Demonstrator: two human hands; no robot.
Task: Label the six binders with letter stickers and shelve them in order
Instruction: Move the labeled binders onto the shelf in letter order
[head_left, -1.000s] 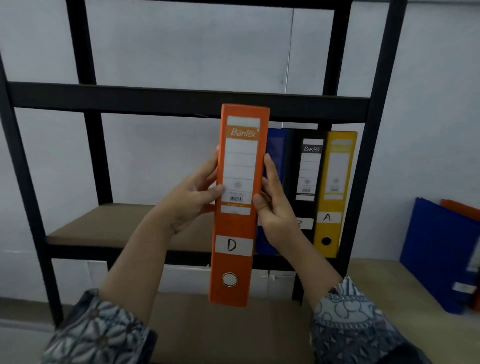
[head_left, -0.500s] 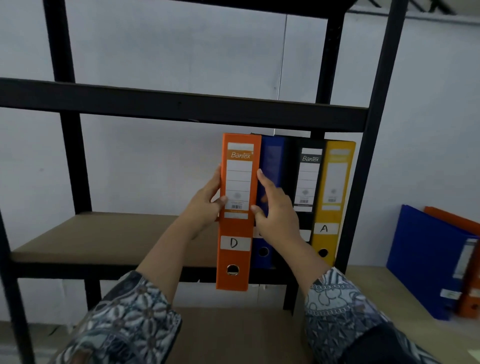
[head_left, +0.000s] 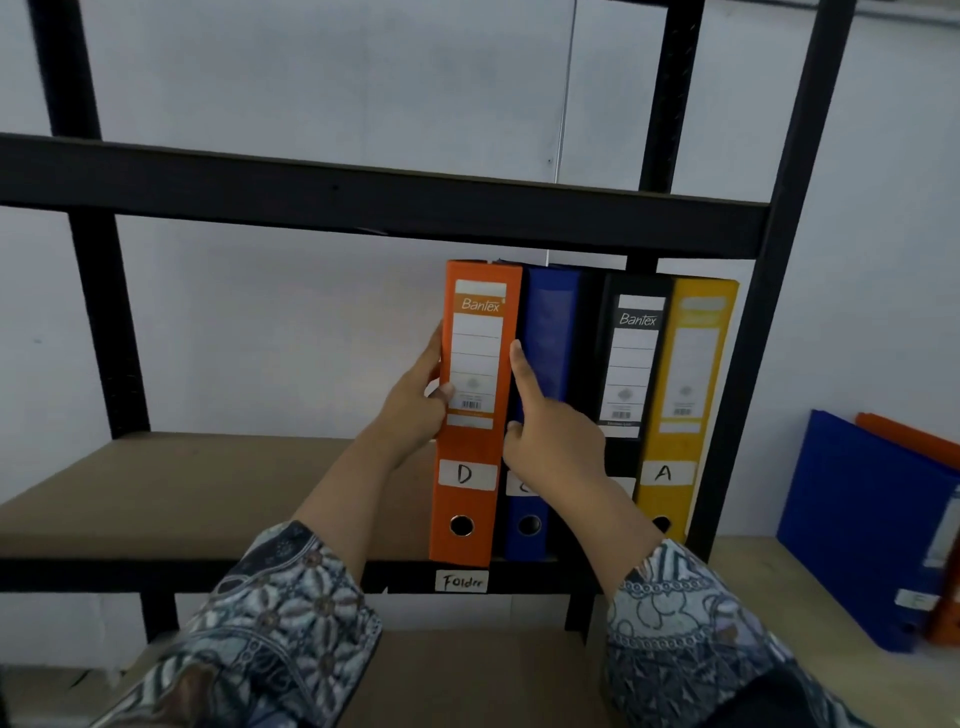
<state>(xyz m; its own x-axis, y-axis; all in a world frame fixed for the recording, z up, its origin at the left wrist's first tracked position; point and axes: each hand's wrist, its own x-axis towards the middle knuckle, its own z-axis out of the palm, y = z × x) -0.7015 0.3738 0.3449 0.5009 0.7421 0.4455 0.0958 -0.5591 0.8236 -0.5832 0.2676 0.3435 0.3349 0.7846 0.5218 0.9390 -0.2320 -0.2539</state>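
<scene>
Orange first, from the head view: found the orange binder upright on the shelf board, leftmost in a row of four and touching the blue binder. Noted the black binder next, then the yellow binder beside the rack's right post. Read D on the D sticker low on the orange spine, and A on the A sticker; could not read the other two letters behind the right forearm. Saw the orange spine standing forward of its neighbours.

Found the left hand gripping the orange binder, fingers along its left side, thumb across the spine's front. Found the right hand clasping nothing, index finger straight along the spine's right edge, thumb tip touching that edge lower down.

Noted a handwritten label on the shelf's front rail, under the orange binder. Saw, well to the right on a pale table, a second blue binder leaning with a second orange binder behind it.
</scene>
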